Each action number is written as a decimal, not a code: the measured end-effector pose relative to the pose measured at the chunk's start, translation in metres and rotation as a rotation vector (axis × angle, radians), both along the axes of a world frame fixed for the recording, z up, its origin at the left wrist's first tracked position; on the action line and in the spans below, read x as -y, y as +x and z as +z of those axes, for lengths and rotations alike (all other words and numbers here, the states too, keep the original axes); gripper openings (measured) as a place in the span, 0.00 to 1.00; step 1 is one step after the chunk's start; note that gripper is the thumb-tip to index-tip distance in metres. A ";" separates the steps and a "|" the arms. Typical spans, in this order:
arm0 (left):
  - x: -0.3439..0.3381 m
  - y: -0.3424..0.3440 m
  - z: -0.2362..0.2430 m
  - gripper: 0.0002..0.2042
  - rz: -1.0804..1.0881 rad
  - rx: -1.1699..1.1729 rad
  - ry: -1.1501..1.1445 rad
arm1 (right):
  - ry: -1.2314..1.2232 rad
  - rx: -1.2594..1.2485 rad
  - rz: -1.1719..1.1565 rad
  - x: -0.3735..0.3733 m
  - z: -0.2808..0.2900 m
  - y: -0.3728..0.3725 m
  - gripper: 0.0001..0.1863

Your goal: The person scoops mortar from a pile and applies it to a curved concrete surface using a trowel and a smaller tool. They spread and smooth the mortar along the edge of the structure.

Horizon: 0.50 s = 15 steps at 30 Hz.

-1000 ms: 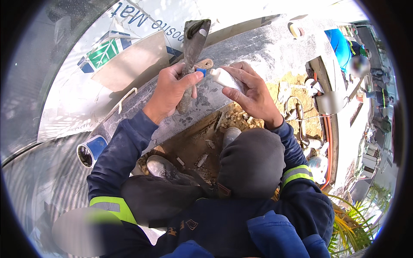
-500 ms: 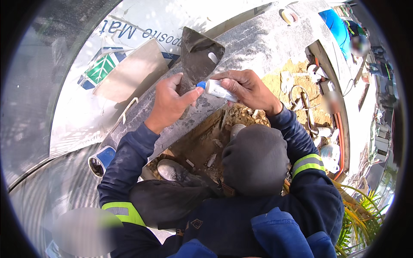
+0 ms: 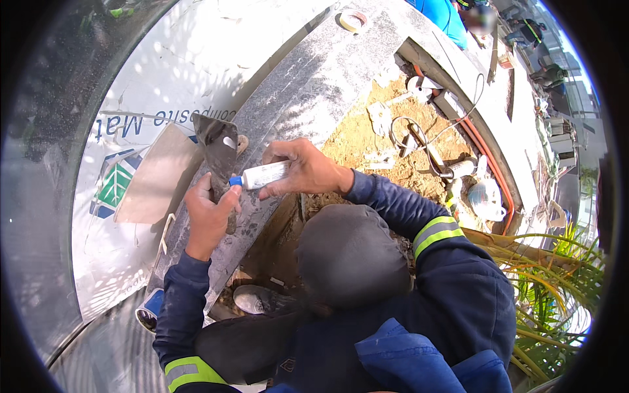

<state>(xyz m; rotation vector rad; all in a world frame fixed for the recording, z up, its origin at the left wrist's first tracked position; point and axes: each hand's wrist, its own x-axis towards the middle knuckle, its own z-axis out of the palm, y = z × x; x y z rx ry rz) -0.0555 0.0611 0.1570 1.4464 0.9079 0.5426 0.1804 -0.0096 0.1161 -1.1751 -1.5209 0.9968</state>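
over a grey stone slab (image 3: 314, 85) beside sandy dirt (image 3: 367, 137), left hand (image 3: 208, 219) grips a trowel (image 3: 217, 147), right hand (image 3: 303, 168) clasps a white tube (image 3: 261, 175).

At twelve o'clock I see a tape roll (image 3: 354, 20) on the grey stone slab (image 3: 314, 85), an orange hose (image 3: 488, 164) at two, green plant fronds (image 3: 557, 288) at four, and a white printed sheet (image 3: 164, 85) at ten.

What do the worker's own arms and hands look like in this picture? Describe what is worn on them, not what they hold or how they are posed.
Both arms wear long dark navy work sleeves reaching the wrists. Each sleeve carries a yellow-green high-visibility band with a grey reflective stripe around the upper arm. The left hand and right hand are bare: no gloves, and no watch or rings visible.
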 end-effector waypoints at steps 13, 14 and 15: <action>-0.002 -0.006 0.000 0.10 -0.048 -0.086 -0.029 | 0.042 0.624 0.091 0.008 0.019 -0.007 0.23; -0.004 -0.007 0.002 0.11 -0.076 -0.070 -0.017 | 0.046 0.583 0.140 0.006 0.020 -0.005 0.23; -0.005 -0.010 0.002 0.11 -0.090 -0.084 0.005 | 0.050 0.548 0.183 0.004 0.018 -0.004 0.23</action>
